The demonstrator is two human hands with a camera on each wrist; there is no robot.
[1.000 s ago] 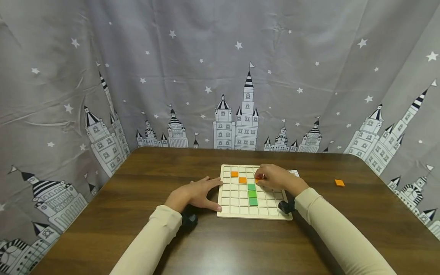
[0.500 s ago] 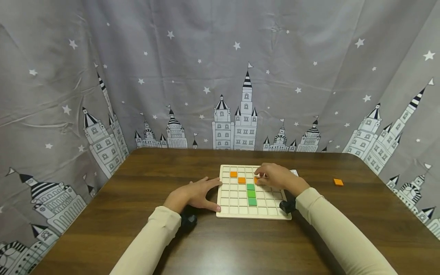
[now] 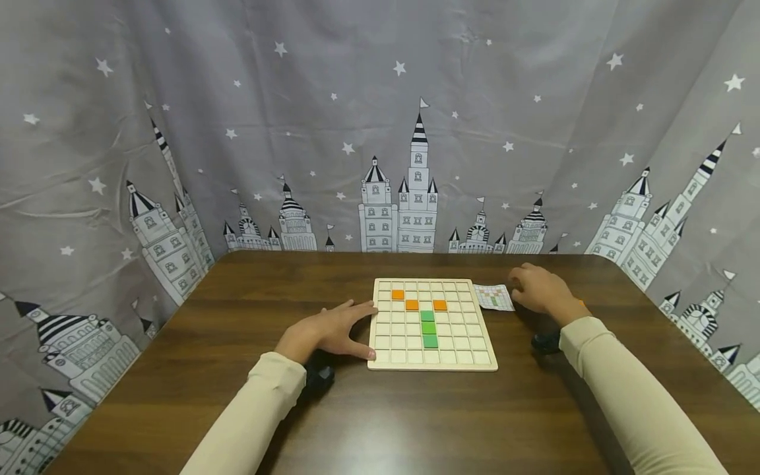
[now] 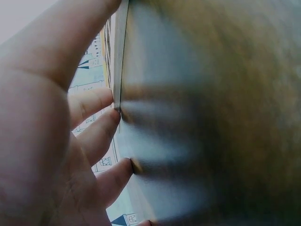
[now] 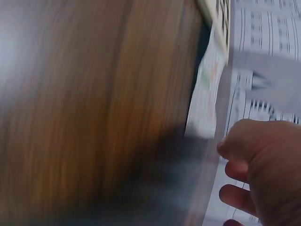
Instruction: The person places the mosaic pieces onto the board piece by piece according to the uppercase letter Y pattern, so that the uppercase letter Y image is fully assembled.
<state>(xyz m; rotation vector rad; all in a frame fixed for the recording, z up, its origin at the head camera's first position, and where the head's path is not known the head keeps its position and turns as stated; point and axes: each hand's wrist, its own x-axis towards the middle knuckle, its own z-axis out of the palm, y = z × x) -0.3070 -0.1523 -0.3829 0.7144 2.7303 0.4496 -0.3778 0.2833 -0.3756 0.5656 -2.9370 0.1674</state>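
Note:
A pale wooden grid board lies on the table. My left hand rests at its left edge with spread fingers and thumb; in the left wrist view the fingertips touch the board's side. Three green tiles form a column on the board, with orange tiles in the rows above. Beyond the board's right edge, my right hand hovers near a printed card, fingers loosely bent and holding nothing. In the right wrist view its thumb and fingers are apart from the card.
Behind my right wrist, a loose orange tile is mostly hidden. The dark wooden table extends around the board. A grey curtain printed with castles and stars hangs behind the table's far edge.
My right hand has let go of an orange tile, which now sits in the grid, and has moved right past the card. The left hand stays at the board's edge.

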